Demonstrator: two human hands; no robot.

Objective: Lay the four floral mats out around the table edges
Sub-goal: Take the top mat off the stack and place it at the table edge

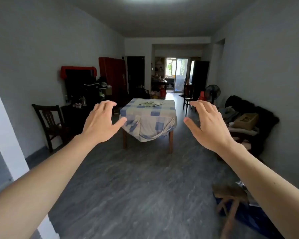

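Observation:
A wooden table [148, 116] under a blue and white checked cloth stands in the middle of the room, some way ahead of me. Pale floral mats [152, 103] lie bunched and overlapping near its far edge. My left hand [102, 123] is stretched out in front at the table's left, fingers apart and curled, holding nothing. My right hand [209, 125] mirrors it at the table's right, also empty with spread fingers. Both hands are well short of the table.
A dark wooden chair [48, 123] stands by the left wall beside cluttered dark furniture. On the right a sofa [245, 121] holds a cardboard box, with a fan [212, 93] and another chair [188, 95] behind. A wooden stool [230, 202] sits on the floor near right.

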